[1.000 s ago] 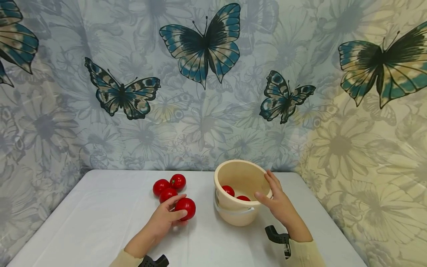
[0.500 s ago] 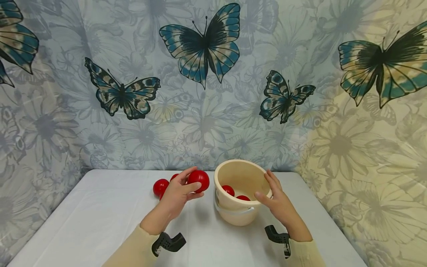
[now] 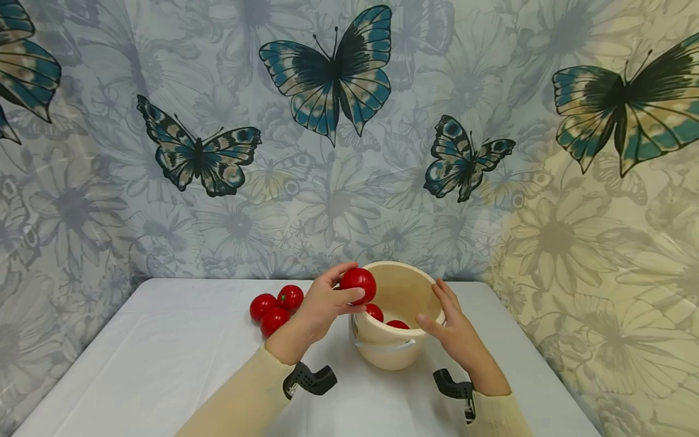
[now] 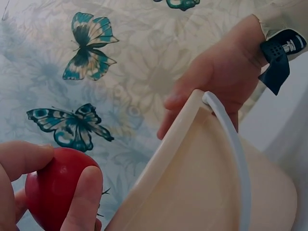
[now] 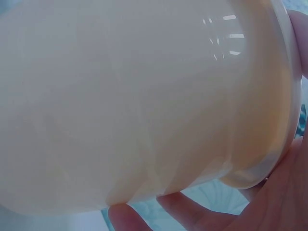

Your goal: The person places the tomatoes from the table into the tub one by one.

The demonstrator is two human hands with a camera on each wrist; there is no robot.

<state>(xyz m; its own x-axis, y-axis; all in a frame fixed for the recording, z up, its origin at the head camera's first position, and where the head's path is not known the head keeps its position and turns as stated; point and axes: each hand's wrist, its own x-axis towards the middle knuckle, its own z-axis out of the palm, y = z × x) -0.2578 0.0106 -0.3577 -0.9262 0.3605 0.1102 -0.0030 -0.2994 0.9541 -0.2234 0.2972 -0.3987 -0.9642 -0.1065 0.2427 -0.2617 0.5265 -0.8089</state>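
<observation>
My left hand (image 3: 324, 301) holds a red tomato (image 3: 358, 286) above the left rim of a cream bucket (image 3: 389, 358). In the left wrist view, thumb and fingers pinch this tomato (image 4: 60, 187) from both sides. Two tomatoes show inside the bucket, one of them (image 3: 374, 312) at the left and one (image 3: 398, 325) near the front wall. My right hand (image 3: 461, 337) grips the bucket's right rim, its thumb at the front edge. In the right wrist view, fingers (image 5: 192, 211) of that hand lie against the bucket's outer wall (image 5: 120, 110). The bucket stands upright.
Three more tomatoes (image 3: 275, 321) lie together on the white-covered table (image 3: 136, 364), left of the bucket. A pale handle (image 3: 384, 347) hangs down the bucket's front. Behind the table rises a butterfly-patterned cloth (image 3: 338, 200).
My left hand has lifted the tomato from beside the others and carried it up and right to the bucket's rim. The right hand and bucket have stayed in place.
</observation>
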